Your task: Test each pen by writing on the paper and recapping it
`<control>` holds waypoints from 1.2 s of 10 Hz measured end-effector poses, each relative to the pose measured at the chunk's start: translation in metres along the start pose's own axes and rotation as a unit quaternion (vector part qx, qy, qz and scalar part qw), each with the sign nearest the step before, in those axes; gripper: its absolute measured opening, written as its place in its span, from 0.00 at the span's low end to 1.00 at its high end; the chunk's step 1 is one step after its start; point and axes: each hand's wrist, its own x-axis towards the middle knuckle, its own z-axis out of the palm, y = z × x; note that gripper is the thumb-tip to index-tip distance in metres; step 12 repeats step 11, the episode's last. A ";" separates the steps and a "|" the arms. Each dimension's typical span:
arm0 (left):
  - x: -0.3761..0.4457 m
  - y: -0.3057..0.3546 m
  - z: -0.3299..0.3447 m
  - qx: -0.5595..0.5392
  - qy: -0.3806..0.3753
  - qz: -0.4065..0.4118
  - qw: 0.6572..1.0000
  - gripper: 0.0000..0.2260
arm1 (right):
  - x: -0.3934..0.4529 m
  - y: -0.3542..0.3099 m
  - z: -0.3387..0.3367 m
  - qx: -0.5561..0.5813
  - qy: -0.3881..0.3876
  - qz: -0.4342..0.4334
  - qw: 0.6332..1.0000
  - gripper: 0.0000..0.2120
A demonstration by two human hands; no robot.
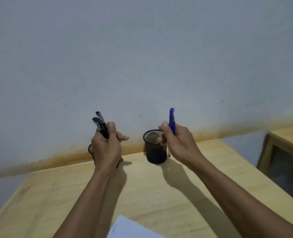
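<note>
Two hands are raised above the far edge of the wooden table [159,194]: the left hand [107,146] has its fingers wrapped around a bundle of dark pens [101,125], the right hand [178,141] pinches a blue pen [172,121] upright. Between them a black mesh cup [155,148] stands near the wall [142,57], and a second mesh cup [90,149] is mostly hidden behind the left hand. The broad middle of the table is bare, the paper [130,228] lies at its near edge, and a second table [286,143] stands apart on the right.

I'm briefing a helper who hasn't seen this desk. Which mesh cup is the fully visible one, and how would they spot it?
On the wooden table, look along its far edge by the wall. The black mesh cup stands there, just left of the right hand holding a blue pen. The other cup is mostly hidden behind the left hand.
</note>
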 end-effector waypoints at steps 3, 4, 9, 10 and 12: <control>0.063 -0.027 -0.021 0.011 0.067 -0.023 0.997 0.16 | 0.050 0.014 0.047 0.074 0.084 0.017 0.994 0.23; 0.055 -0.057 -0.028 0.071 0.081 -0.070 0.992 0.21 | 0.045 0.042 0.060 0.030 0.101 0.017 0.994 0.26; 0.042 -0.084 -0.028 0.000 0.100 -0.061 0.993 0.16 | 0.036 0.062 0.075 0.039 0.119 0.012 0.992 0.23; 0.038 -0.073 -0.031 0.022 0.083 -0.058 0.995 0.26 | 0.032 0.056 0.069 0.033 0.105 0.015 0.994 0.31; 0.031 -0.056 -0.044 0.041 0.082 -0.037 0.995 0.36 | 0.025 0.042 0.059 0.025 0.103 0.005 0.994 0.36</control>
